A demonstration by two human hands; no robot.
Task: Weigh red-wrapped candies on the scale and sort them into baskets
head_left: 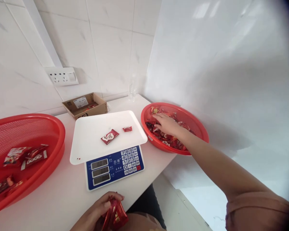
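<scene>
My left hand (102, 205) is closed around several red wrapped snack packets (117, 214) at the table's front edge. On the right, my right hand (166, 123) reaches into a red plastic basket (202, 131) full of small red packets (167, 141). Its fingers are spread over the packets; whether they touch one I cannot tell. Between the hands stands a digital scale (114, 168) with a white tray (91, 134). A red packet with a white label (110, 137) and a smaller red wrapped piece (127, 129) lie on that tray.
Another red basket (60, 134) stands at the left with several packets (35, 157) in it. Behind the scale are an open cardboard box (96, 110) and a clear plastic bottle (132, 91). A wall socket (62, 76) is above the box. White walls border the table.
</scene>
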